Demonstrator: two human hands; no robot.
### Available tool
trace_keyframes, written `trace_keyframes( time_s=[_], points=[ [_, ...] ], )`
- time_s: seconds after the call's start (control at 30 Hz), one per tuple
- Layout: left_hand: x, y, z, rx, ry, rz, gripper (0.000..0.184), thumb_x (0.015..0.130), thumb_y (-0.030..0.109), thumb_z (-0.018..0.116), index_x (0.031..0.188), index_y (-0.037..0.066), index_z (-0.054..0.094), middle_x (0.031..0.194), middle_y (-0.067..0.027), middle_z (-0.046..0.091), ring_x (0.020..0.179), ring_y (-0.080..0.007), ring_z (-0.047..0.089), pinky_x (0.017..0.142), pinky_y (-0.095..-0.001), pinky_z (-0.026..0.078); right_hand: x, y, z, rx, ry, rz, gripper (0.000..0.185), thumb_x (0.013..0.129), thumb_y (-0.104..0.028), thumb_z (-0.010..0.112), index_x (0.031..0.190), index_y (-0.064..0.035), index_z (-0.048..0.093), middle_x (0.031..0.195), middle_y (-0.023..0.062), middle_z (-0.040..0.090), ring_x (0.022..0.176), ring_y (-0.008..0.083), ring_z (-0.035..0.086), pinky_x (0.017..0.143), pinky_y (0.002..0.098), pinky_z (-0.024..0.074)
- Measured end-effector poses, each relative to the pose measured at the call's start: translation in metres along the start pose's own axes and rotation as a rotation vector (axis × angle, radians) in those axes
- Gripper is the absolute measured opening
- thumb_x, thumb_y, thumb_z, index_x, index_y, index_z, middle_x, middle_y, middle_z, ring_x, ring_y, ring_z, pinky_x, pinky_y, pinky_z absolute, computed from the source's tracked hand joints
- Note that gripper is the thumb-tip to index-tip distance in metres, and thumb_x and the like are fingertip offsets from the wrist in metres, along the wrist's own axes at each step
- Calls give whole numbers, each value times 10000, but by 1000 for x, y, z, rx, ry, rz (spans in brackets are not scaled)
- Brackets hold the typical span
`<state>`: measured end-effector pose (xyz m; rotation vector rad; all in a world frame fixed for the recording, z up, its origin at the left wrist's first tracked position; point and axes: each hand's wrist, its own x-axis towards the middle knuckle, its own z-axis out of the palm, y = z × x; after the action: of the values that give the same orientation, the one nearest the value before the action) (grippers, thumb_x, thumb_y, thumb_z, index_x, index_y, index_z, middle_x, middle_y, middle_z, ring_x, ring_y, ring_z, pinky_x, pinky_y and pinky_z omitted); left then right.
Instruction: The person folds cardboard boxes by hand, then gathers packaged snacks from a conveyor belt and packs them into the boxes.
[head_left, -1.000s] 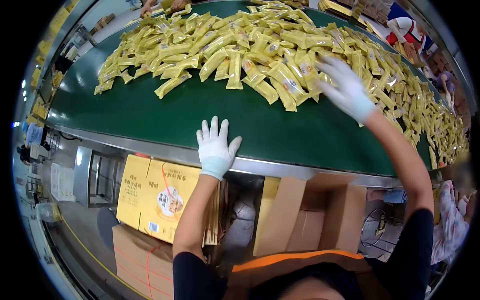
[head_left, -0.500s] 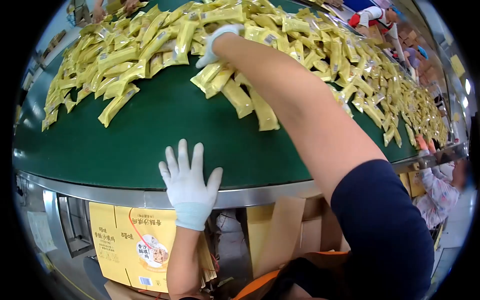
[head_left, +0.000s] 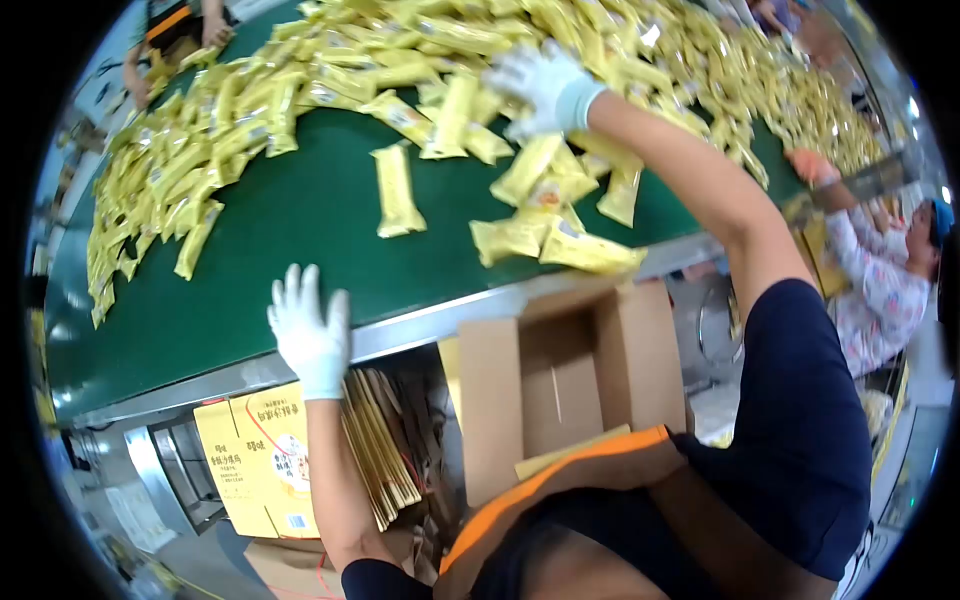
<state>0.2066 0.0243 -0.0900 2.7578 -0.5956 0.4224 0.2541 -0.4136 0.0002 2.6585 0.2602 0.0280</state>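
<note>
My left hand (head_left: 309, 335), in a white glove, rests at the near edge of the green belt (head_left: 290, 230) with its fingers spread. Over the heap of yellow packets (head_left: 430, 40) is my right hand (head_left: 548, 88), also gloved, its fingers apart and slightly blurred. Several packets lie nearer to me, below my right hand, and a few of them (head_left: 590, 250) reach the metal edge. A single packet (head_left: 397, 190) lies apart on the belt between my hands. An open cardboard box (head_left: 490, 410) stands below the edge.
Stacked flat yellow cartons (head_left: 250, 460) stand below the belt at the left. Across the belt at the upper left is another person (head_left: 175, 25). At the right a person in a patterned sleeve (head_left: 865, 290) reaches an orange-gloved hand (head_left: 812, 167) to the belt.
My right hand went left into the heap, then back right. Several packets have moved nearer to the box and the edge. The view has shifted, and my left hand stays at the edge.
</note>
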Motion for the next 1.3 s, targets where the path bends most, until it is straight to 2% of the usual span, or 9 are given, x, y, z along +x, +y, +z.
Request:
trace_keyframes(
  time_s=[0.17, 0.23, 0.37, 0.47, 0.57, 0.77, 0.97, 1.07, 1.3],
  points=[
    [9, -3, 5, -648, 76, -238, 435, 907, 182, 606, 1319, 46, 575, 1356, -154, 570, 1269, -319, 521, 1092, -391, 377, -93, 22, -6, 315, 441, 190, 501, 933, -436, 556, 1308, -104, 572, 1379, 164, 534, 1291, 315, 486, 1079, 505, 355],
    [23, 64, -20, -473, 144, 107, 379, 866, 45, 624, 1244, 32, 627, 1209, -149, 644, 1130, -291, 601, 1020, -371, 446, -125, -10, -2, 680, 431, -87, 447, 847, -297, 674, 1230, -79, 601, 1237, 143, 616, 1146, 343, 584, 969, 413, 472],
    [50, 190, -32, -373, -147, 572, 435, 821, 289, 731, 1187, 72, 643, 1135, -132, 657, 1029, -319, 616, 881, -393, 500, -177, -45, 31, 704, 490, -56, 631, 823, -480, 660, 1324, -119, 531, 1334, 137, 550, 1196, 315, 548, 990, 418, 462],
    [65, 222, -5, -291, -342, 463, 610, 878, 459, 640, 1325, 53, 560, 1214, -173, 629, 1084, -348, 589, 932, -402, 477, -193, -31, 39, 771, 491, 30, 625, 805, -510, 665, 1272, -103, 579, 1277, 144, 585, 1147, 320, 575, 941, 420, 488],
    [76, 225, 18, -275, -431, 429, 664, 877, 493, 629, 1360, 46, 536, 1191, -200, 634, 1076, -363, 588, 936, -412, 471, -214, -21, 7, 1019, -148, 137, 576, 763, -439, 736, 1202, -84, 622, 1203, 146, 616, 1097, 340, 597, 927, 430, 485],
    [79, 195, 7, -643, -552, 299, 587, 854, 243, 686, 1348, -17, 506, 1263, -211, 607, 1217, -304, 572, 1055, -339, 404, -241, -41, 48, 777, 224, 56, 488, 794, -556, 667, 971, -102, 645, 960, 117, 627, 857, 310, 644, 790, 429, 534],
    [78, 215, -5, -104, -570, 510, 586, 756, 200, 759, 1289, 87, 542, 1130, -162, 638, 1053, -379, 595, 929, -424, 481, -209, 20, -4, 1036, 455, 289, 564, 894, -630, 520, 1044, -99, 634, 839, 179, 690, 818, 370, 677, 747, 452, 533],
    [76, 208, -6, -130, -535, 511, 572, 757, 202, 760, 1277, 93, 548, 1117, -149, 639, 1055, -372, 595, 920, -424, 481, -161, 35, 7, 743, 14, 353, 503, 941, -508, 494, 1099, -50, 630, 954, 226, 672, 942, 376, 644, 814, 459, 498],
    [64, 162, -9, -77, -397, 502, 579, 866, 386, 667, 1335, 84, 510, 1124, -156, 624, 1072, -358, 584, 931, -434, 465, -193, 8, 44, 520, 461, 107, 546, 812, -468, 711, 1180, -91, 567, 1024, 104, 642, 951, 292, 644, 852, 403, 481]
  ],
)
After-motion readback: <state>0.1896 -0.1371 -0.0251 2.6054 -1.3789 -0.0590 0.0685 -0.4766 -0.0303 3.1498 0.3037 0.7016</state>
